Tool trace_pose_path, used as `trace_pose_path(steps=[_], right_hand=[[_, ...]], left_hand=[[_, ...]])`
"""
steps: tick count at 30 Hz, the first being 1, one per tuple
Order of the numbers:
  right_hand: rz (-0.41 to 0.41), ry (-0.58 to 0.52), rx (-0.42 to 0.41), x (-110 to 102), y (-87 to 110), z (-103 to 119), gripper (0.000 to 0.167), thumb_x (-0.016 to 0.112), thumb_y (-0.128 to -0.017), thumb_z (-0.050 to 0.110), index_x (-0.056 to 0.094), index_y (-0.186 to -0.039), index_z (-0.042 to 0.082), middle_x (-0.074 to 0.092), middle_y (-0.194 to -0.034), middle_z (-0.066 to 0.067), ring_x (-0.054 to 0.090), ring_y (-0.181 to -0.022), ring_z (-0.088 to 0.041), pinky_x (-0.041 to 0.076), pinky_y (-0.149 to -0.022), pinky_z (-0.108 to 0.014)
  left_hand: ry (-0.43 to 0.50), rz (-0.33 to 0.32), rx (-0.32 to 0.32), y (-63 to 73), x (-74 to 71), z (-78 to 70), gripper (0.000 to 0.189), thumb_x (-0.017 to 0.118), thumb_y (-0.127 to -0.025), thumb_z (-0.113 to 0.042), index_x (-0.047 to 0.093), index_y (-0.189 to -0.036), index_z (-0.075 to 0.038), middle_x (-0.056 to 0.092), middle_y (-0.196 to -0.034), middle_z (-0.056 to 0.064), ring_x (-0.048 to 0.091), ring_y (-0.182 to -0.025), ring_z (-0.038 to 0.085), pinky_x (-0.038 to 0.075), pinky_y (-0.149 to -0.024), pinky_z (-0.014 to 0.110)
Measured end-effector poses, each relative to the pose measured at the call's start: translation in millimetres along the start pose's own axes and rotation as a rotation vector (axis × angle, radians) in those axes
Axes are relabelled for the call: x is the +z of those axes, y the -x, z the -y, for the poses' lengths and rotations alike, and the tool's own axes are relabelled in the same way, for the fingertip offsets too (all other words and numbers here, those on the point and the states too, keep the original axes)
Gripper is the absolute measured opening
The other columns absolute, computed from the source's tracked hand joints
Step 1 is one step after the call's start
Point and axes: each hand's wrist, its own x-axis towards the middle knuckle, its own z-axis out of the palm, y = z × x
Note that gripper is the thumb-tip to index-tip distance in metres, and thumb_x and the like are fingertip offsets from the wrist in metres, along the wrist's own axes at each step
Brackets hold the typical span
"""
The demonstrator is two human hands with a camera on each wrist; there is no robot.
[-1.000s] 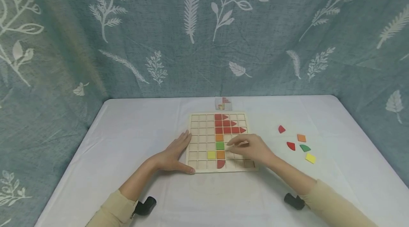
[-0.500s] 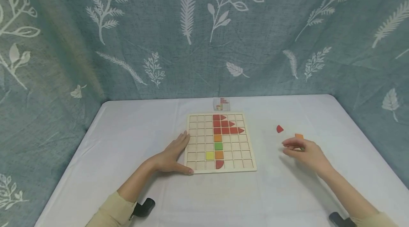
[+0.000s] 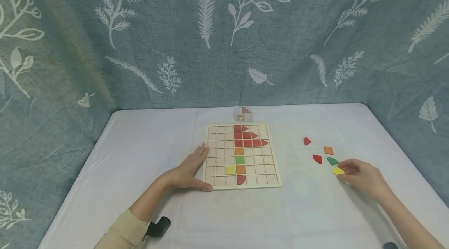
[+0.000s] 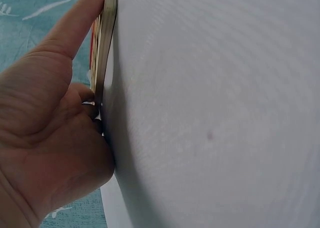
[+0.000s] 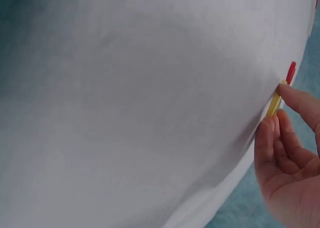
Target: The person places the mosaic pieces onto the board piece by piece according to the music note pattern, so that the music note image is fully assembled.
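Note:
A pale wooden grid board (image 3: 217,161) lies on the table, with red, orange, green and yellow tiles set in some of its squares. My left hand (image 3: 189,171) rests at its left side, fingers straight along the edge and thumb at the near left corner. In the left wrist view, the thumb lies against the board's side (image 4: 106,43). Out to the right, my right hand (image 3: 365,178) pinches a yellow square tile (image 3: 337,170) between thumb and fingers. The right wrist view shows the yellow tile (image 5: 274,104) edge-on between the fingertips.
Beside the right hand lie a green quarter-round tile (image 3: 332,161), an orange square tile (image 3: 328,150) and two red rounded tiles, one nearer (image 3: 317,159) and one farther (image 3: 307,141). A small pattern card (image 3: 243,113) stands behind the board. A patterned curtain (image 3: 224,66) hangs beyond the table.
My right hand has moved from over the board to the loose tiles at the right and now pinches the yellow square tile. The left hand keeps its place by the board.

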Motion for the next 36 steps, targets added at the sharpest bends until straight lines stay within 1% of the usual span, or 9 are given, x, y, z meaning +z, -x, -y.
trace_pose_path(steps=[5, 9, 13, 15, 19, 21, 24, 30, 36], right_hand=[[-0.033, 0.009, -0.029, 1.8, -0.5, 3.3, 0.040, 0.078, -0.082, 0.023, 0.066, -0.111, -0.002, 0.070, -0.092, -0.007, 0.064, -0.088, -0.027, 0.052, -0.069, -0.031], [-0.058, -0.038, -0.057, 5.1, -1.6, 13.8, 0.041, 0.079, -0.083, 0.029, 0.067, -0.110, 0.000, 0.071, -0.090, -0.005, 0.064, -0.086, -0.023, 0.051, -0.064, -0.023], [-0.051, -0.135, -0.073, 10.2, -4.8, 32.9, 0.045, 0.077, -0.084, 0.039, 0.068, -0.114, 0.006, 0.071, -0.096, -0.004, 0.062, -0.093, -0.016, 0.049, -0.069, -0.020], [-0.044, -0.198, -0.086, 14.3, -6.9, 45.5, 0.044, 0.075, -0.086, 0.038, 0.068, -0.115, 0.007, 0.071, -0.099, -0.005, 0.061, -0.102, -0.015, 0.050, -0.078, -0.021], [-0.013, -0.341, -0.124, 28.7, -11.1, 70.9, 0.041, 0.077, -0.085, 0.034, 0.068, -0.114, 0.005, 0.069, -0.106, -0.008, 0.063, -0.103, -0.013, 0.051, -0.082, -0.021], [0.012, -0.397, -0.122, 37.3, -13.5, 83.0, 0.040, 0.078, -0.084, 0.032, 0.068, -0.112, 0.006, 0.069, -0.105, -0.007, 0.065, -0.094, -0.009, 0.051, -0.077, -0.017], [0.062, -0.441, -0.107, 50.3, -17.8, 101.3, 0.040, 0.079, -0.082, 0.033, 0.068, -0.110, 0.007, 0.070, -0.103, -0.005, 0.065, -0.093, -0.014, 0.052, -0.076, -0.022], [0.147, -0.417, -0.140, 77.2, -23.5, 138.3, 0.029, 0.080, -0.080, 0.034, 0.071, -0.101, 0.016, 0.069, -0.092, 0.002, 0.063, -0.092, -0.017, 0.050, -0.080, -0.030], [0.229, -0.341, -0.325, 102.9, -23.1, 174.0, 0.017, 0.082, -0.079, 0.026, 0.072, -0.091, 0.020, 0.068, -0.084, 0.009, 0.063, -0.081, -0.012, 0.053, -0.075, -0.030]], left_hand=[[0.003, -0.004, 0.003, -0.9, 0.8, 1.8, 0.126, 0.085, -0.068, -0.047, 0.008, -0.155, 0.001, -0.003, -0.162, 0.017, -0.004, -0.149, 0.032, 0.005, -0.119, 0.052], [0.001, -0.006, -0.002, -1.3, 1.3, 2.9, 0.126, 0.085, -0.068, -0.047, 0.008, -0.155, 0.001, -0.002, -0.162, 0.017, -0.004, -0.149, 0.032, 0.005, -0.118, 0.053], [-0.001, -0.008, -0.003, -1.1, 1.4, 3.7, 0.125, 0.085, -0.068, -0.048, 0.009, -0.155, 0.001, -0.002, -0.162, 0.017, -0.004, -0.149, 0.033, 0.005, -0.118, 0.053], [0.002, -0.007, 0.000, -0.4, 0.6, 3.3, 0.125, 0.085, -0.069, -0.047, 0.008, -0.155, 0.001, -0.002, -0.162, 0.018, -0.004, -0.149, 0.033, 0.005, -0.118, 0.053], [0.005, -0.001, 0.002, 0.9, -0.4, 2.5, 0.125, 0.085, -0.070, -0.046, 0.008, -0.155, 0.002, -0.003, -0.162, 0.018, -0.005, -0.149, 0.033, 0.004, -0.118, 0.053], [0.003, 0.002, 0.001, 0.9, -0.2, 2.4, 0.125, 0.085, -0.069, -0.047, 0.008, -0.155, 0.001, -0.003, -0.162, 0.017, -0.005, -0.149, 0.032, 0.004, -0.118, 0.052], [-0.002, 0.005, -0.006, -0.2, 0.8, 2.9, 0.125, 0.085, -0.069, -0.048, 0.007, -0.155, -0.001, -0.003, -0.163, 0.016, -0.005, -0.149, 0.031, 0.004, -0.119, 0.051], [-0.004, -0.001, -0.006, -1.9, 1.7, 4.6, 0.126, 0.085, -0.068, -0.049, 0.008, -0.156, -0.001, -0.003, -0.163, 0.015, -0.005, -0.149, 0.031, 0.004, -0.119, 0.051], [-0.009, 0.004, -0.009, -1.4, 1.2, 3.5, 0.126, 0.085, -0.069, -0.048, 0.007, -0.156, -0.001, -0.004, -0.162, 0.015, -0.006, -0.149, 0.030, 0.003, -0.119, 0.050]])
